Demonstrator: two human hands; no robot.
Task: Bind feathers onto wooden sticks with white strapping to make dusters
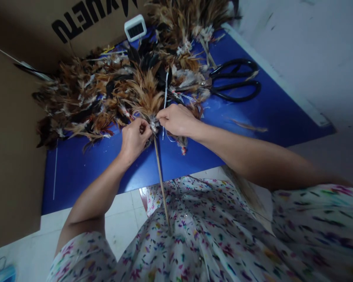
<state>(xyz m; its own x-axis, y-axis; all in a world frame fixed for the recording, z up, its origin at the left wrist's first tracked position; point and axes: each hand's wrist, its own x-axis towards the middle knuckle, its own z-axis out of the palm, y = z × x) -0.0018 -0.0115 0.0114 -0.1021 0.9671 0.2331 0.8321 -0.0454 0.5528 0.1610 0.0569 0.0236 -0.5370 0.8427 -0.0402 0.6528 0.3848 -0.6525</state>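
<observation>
A thin wooden stick (160,176) runs from my lap up over the table edge. At its far end stands a tuft of brown feathers (147,92), with pale fluffy quill ends (153,124) gathered around the stick. My left hand (134,138) is closed in a pinch at the left side of these quill ends. From the right, my right hand (176,119) also pinches close against them, thumb and forefinger together. Whatever fine thing sits between the fingertips of either hand is too small to make out. A pale narrow strip (166,92) lies just beyond my right hand.
Loose brown and black feathers (85,94) are heaped across the blue table (85,172). Black-handled scissors (235,80) lie at the right among them. Behind stand a small white digital timer (135,28) and a cardboard box (38,19). More cardboard (14,156) borders the left side.
</observation>
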